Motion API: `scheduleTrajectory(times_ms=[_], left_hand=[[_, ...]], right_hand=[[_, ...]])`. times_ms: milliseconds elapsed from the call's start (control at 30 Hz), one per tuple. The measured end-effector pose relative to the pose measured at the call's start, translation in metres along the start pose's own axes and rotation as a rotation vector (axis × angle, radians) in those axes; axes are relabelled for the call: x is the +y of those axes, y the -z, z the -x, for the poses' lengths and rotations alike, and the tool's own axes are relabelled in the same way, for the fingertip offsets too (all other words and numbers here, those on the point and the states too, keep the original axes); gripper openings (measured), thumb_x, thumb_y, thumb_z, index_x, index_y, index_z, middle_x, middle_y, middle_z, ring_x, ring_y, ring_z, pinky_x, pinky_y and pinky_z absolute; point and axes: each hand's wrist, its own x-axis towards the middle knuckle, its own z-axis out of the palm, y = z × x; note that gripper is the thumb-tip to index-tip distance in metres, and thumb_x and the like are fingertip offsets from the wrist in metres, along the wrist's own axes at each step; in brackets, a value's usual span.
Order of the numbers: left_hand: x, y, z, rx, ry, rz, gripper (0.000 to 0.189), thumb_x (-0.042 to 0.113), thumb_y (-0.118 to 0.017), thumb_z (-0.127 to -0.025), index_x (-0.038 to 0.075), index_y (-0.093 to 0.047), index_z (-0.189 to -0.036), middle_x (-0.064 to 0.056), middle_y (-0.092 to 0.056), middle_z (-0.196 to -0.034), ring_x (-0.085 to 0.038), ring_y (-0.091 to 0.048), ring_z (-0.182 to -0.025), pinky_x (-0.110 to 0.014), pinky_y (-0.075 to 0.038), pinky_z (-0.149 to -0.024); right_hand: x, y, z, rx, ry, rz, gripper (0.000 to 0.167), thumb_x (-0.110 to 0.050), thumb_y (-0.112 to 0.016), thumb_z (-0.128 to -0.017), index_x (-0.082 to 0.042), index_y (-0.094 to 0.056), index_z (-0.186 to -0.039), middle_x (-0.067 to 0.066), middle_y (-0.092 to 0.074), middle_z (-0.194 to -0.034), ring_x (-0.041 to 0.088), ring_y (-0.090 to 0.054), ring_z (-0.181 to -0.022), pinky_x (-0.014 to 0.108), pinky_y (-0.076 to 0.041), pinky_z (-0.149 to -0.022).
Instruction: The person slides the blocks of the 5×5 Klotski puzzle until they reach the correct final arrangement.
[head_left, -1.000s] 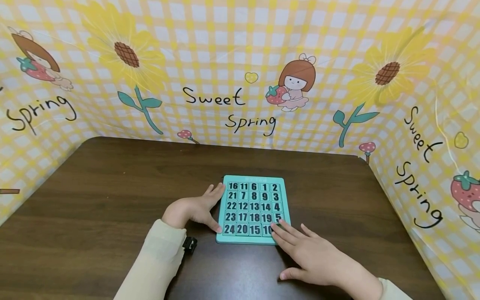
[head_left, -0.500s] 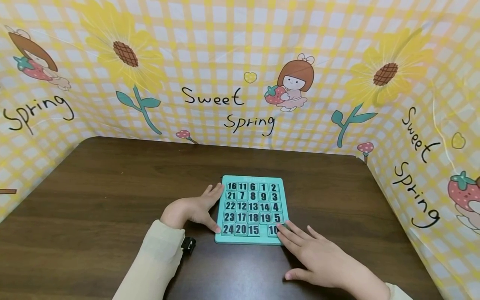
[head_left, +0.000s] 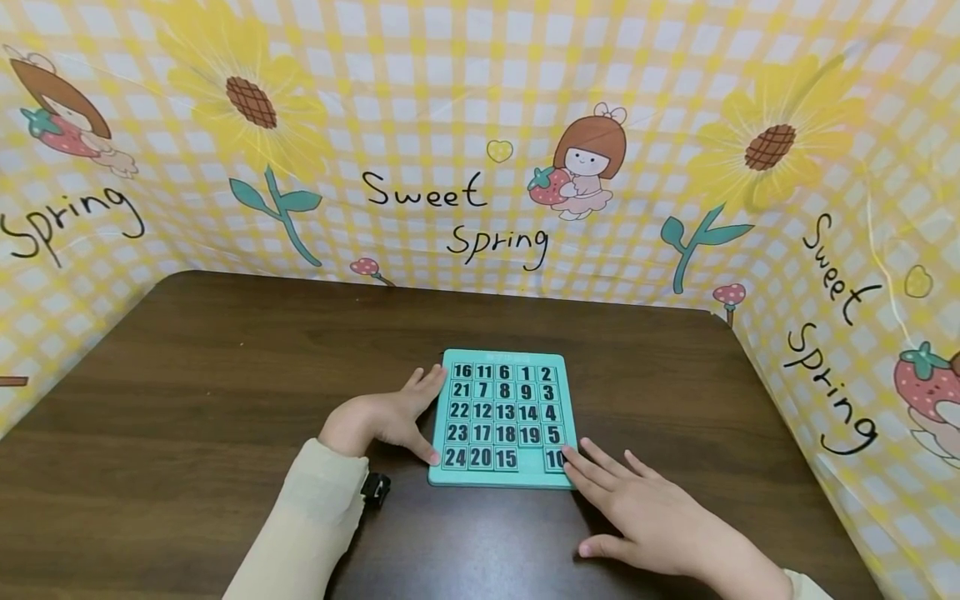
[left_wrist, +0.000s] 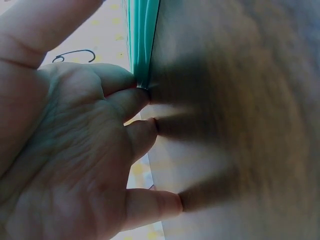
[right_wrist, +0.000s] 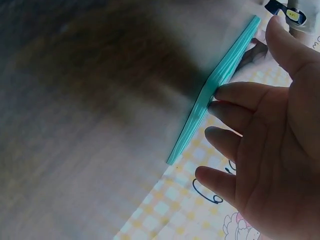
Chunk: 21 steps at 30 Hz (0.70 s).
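A turquoise number slide puzzle [head_left: 497,482] lies flat on the table, its tiles marked in black. Along its left edge my left hand [head_left: 386,421] rests with thumb and fingers spread, the thumb at the near left corner and the fingertips near the far one. In the left wrist view, fingertips reach down to the tabletop beside the puzzle's side wall [left_wrist: 146,45]. My right hand [head_left: 637,508] lies over the near right corner, fingers straight, a fingertip touching the 10 tile [head_left: 553,459] and partly covering it. A bare slot sits between the 15 tile [head_left: 506,459] and the 10.
The dark brown wooden table [head_left: 262,367] extends around the puzzle. A yellow checked cloth [head_left: 420,100] with flower and strawberry prints stands as a wall behind and at both sides. A small black device [head_left: 377,489] sits on the left wrist.
The right hand has moved right, and the 10 tile has slid with it from the fourth column to the bottom right corner, baring the slot beside 15. The left hand stays at its edge.
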Motion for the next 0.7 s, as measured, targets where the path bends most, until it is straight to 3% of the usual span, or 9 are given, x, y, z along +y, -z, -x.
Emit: scheduleTrajectory(times_ms=[300,700], left_hand=[[0.001,0.000,0.001,0.001,0.002,-0.007,0.127,0.027,-0.088,-0.075,0.010,0.005,-0.160,-0.009,0.011,-0.168,-0.032,0.016,-0.154,-0.058,-0.008,-0.122],[0.000,-0.001,0.001,0.004,-0.004,-0.002,0.127,0.026,-0.088,-0.074,0.008,0.005,-0.160,-0.009,0.010,-0.168,-0.032,0.016,-0.154,-0.057,-0.008,-0.123]], right_hand=[[-0.006,0.004,-0.010,0.038,0.060,0.026,0.083,-0.070,-0.040,-0.094,-0.012,-0.037,-0.154,0.002,-0.027,-0.165,0.027,-0.025,-0.153,0.063,-0.033,-0.111],[-0.022,0.006,-0.039,-0.045,0.116,0.035,0.085,-0.070,-0.041,-0.094,-0.013,-0.032,-0.157,0.001,-0.020,-0.167,0.023,-0.016,-0.155,0.059,-0.029,-0.116]])
